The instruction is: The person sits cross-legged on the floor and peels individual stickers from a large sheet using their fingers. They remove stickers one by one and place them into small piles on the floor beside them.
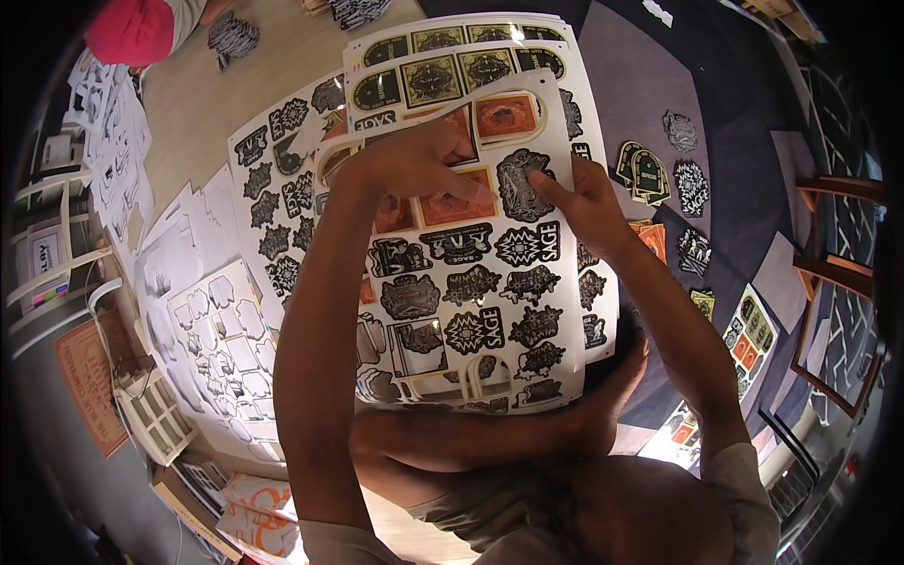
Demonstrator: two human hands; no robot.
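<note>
A large white sticker sheet, printed with black-and-white and orange designs, lies over my crossed legs and tilts up on other sheets. Several cut-out gaps show in it. My left hand reaches over its upper middle, fingers curled at the orange rectangular stickers, with the thumb lying across one of them. Part of those fingers is hidden. At the sheet's right edge, my right hand grips it, thumb pressed on a grey-black sticker and the other fingers behind.
More printed sheets lie beneath and beyond. Loose green oval stickers and black stickers lie in piles at right. Used white sheets cover the left floor. A wooden stool frame stands far right; a red cushion-like object sits top left.
</note>
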